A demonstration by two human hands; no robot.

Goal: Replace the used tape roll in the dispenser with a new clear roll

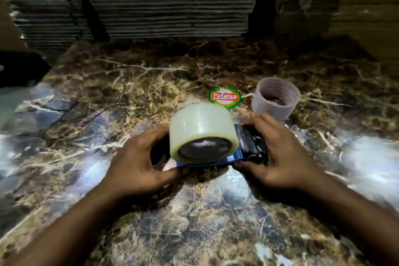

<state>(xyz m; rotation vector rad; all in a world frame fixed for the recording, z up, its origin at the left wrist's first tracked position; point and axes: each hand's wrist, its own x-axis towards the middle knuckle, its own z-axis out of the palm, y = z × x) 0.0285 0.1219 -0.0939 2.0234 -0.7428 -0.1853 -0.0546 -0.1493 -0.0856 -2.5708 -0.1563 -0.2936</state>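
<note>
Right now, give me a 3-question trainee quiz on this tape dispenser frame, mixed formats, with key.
1. True or false: the clear tape roll sits on the blue dispenser.
2. Multiple choice: what stands behind the right hand on the marble surface?
A) scissors
B) a translucent plastic cup
C) a cardboard box
3. Fill in: the round sticker beyond the roll is green, white and ____.

Key
1. True; the left hand and the right hand grip the dispenser's two ends.
2. B
3. Red
</note>
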